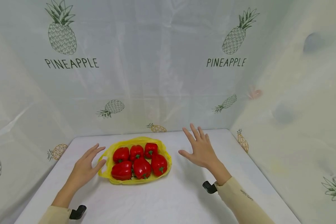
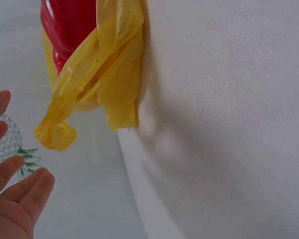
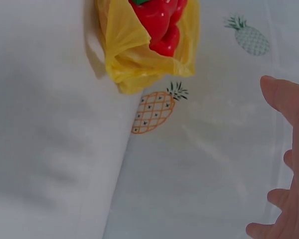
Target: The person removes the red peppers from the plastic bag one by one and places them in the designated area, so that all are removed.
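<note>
Several red bell peppers with green stems lie in two rows inside an opened yellow plastic bag on the table. To the bag's left, my left hand hovers with fingers extended near a loop of the bag and holds nothing. My right hand is raised to the right of the bag, fingers spread, apart from it. The left wrist view shows the bag's twisted handle in front of my left fingertips. In the right wrist view, the bag's side and part of a pepper are visible.
A white table bears the bag. Behind it and along both sides hangs a pale curtain printed with pineapples. A black wrist mount is on my left sleeve and another black mount on my right.
</note>
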Demonstrator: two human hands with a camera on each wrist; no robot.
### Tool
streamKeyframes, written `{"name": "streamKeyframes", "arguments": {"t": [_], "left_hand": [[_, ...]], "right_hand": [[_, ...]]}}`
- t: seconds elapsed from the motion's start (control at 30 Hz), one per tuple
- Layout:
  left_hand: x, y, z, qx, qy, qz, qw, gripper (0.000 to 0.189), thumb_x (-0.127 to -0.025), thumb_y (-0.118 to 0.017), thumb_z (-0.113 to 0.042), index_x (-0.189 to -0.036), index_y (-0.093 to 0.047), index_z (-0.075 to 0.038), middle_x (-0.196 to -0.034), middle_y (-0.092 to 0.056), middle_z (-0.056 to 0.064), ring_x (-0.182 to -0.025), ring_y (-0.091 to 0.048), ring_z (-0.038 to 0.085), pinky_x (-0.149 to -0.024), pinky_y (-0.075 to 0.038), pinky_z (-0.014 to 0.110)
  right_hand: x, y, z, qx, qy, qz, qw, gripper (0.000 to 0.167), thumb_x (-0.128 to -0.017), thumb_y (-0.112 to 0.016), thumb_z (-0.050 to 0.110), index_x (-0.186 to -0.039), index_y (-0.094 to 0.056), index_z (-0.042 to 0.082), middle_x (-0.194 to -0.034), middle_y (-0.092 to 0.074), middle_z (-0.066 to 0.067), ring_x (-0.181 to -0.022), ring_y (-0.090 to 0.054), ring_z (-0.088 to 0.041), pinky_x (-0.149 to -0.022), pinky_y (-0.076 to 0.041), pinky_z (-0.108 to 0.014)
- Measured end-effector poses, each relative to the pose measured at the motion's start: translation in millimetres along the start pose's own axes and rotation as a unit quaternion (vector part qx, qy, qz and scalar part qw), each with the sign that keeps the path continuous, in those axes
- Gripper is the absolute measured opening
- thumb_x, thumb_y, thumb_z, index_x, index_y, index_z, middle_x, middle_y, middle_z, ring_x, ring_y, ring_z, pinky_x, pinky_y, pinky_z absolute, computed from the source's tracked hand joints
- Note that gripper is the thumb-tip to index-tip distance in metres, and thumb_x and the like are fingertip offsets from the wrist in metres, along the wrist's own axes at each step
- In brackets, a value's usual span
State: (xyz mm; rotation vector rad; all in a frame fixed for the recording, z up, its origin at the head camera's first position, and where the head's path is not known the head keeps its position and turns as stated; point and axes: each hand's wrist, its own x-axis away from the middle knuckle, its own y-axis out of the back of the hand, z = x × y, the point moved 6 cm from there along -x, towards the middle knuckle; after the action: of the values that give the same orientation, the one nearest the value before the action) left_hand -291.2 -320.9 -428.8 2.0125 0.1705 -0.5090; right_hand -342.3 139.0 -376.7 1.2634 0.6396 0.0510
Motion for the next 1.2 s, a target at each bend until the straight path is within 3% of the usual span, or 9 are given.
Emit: {"name": "streamKeyframes", "arguments": {"t": [0.1,0.33,0.47,0.77,1.2], "left_hand": [[-4.1,-5.7,1.4,0.010,0.002,0.004,0.9999,0.058,-0.099,-0.077,-0.029,-0.150,-0.057,-0.012,-0.162,-0.043,0.028,-0.141,-0.045,0.056,-0.101,-0.045,0.081],[-11.7,-13.7,5.6,0.032,-0.023,-0.008,0.9992,0.044,-0.098,-0.079,-0.022,-0.139,-0.067,-0.011,-0.159,-0.047,0.026,-0.122,-0.064,0.053,-0.092,-0.059,0.067],[-15.2,-18.9,9.0,0.032,-0.029,-0.008,0.9990,0.038,-0.097,-0.080,-0.021,-0.132,-0.071,-0.012,-0.158,-0.048,0.024,-0.126,-0.061,0.051,-0.094,-0.058,0.068],[-25.2,-23.8,11.5,0.053,-0.034,-0.001,0.9980,0.033,-0.094,-0.083,-0.020,-0.125,-0.075,-0.011,-0.157,-0.050,0.021,-0.111,-0.072,0.048,-0.090,-0.062,0.062],[-32.3,-37.8,15.8,0.077,-0.023,0.031,0.9963,0.028,-0.088,-0.089,-0.013,-0.114,-0.079,-0.010,-0.152,-0.055,0.021,-0.118,-0.069,0.043,-0.093,-0.062,0.052]], "right_hand": [[-1.7,-2.2,3.2,0.000,0.004,0.004,1.0000,0.094,-0.096,-0.065,0.065,-0.171,-0.022,0.028,-0.179,-0.013,-0.011,-0.160,-0.017,-0.051,-0.121,-0.020,-0.080],[-5.8,-7.7,12.8,-0.008,0.016,0.013,0.9997,0.093,-0.096,-0.066,0.064,-0.171,-0.022,0.030,-0.179,-0.013,-0.009,-0.160,-0.018,-0.050,-0.122,-0.021,-0.079],[-8.4,-11.0,20.0,-0.014,0.035,0.007,0.9993,0.091,-0.096,-0.068,0.060,-0.170,-0.027,0.027,-0.178,-0.018,-0.012,-0.158,-0.022,-0.052,-0.121,-0.027,-0.078],[-15.1,-19.0,36.1,-0.010,0.059,0.013,0.9981,0.090,-0.096,-0.070,0.059,-0.169,-0.030,0.025,-0.176,-0.021,-0.014,-0.157,-0.025,-0.052,-0.121,-0.032,-0.073],[-22.2,-28.3,58.6,-0.014,0.080,0.030,0.9962,0.088,-0.097,-0.070,0.054,-0.170,-0.029,0.024,-0.176,-0.023,-0.014,-0.156,-0.028,-0.050,-0.122,-0.034,-0.071]]}}
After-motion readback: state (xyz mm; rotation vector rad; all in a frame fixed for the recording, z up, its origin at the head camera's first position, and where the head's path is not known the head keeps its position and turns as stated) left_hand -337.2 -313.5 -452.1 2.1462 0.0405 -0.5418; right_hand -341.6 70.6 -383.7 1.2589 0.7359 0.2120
